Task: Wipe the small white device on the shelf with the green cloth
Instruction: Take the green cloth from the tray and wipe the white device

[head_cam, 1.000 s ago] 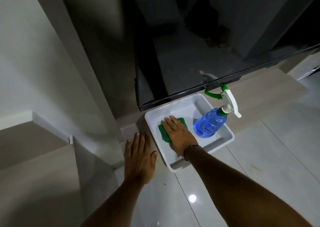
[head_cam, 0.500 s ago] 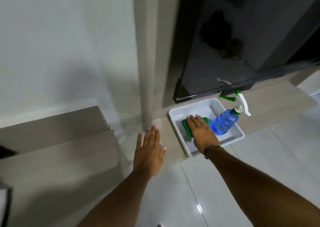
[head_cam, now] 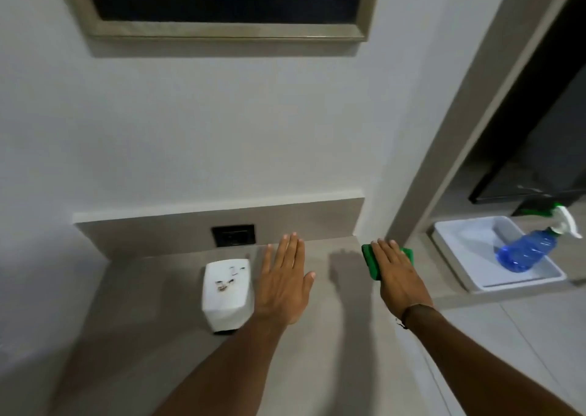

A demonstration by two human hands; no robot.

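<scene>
A small white device (head_cam: pixel 226 292) with dark marks on its top stands on the grey shelf (head_cam: pixel 142 320). My left hand (head_cam: pixel 283 281) is flat and spread just right of it, holding nothing. My right hand (head_cam: pixel 398 277) lies further right with the folded green cloth (head_cam: pixel 371 262) under its palm and fingers, the cloth sticking out on the left and at the fingertips. The cloth is about a hand's width right of the left hand, apart from the device.
A black wall socket (head_cam: pixel 234 235) sits in the shelf's back panel behind the device. A white tray (head_cam: pixel 469 257) at right holds a blue spray bottle (head_cam: pixel 528 252). A framed picture (head_cam: pixel 222 6) hangs above; a dark screen (head_cam: pixel 539 149) stands at right.
My right hand has lifted the green cloth out of the white tray and carried it left over the shelf. The view swung left, bringing the white device into sight beside my left hand.
</scene>
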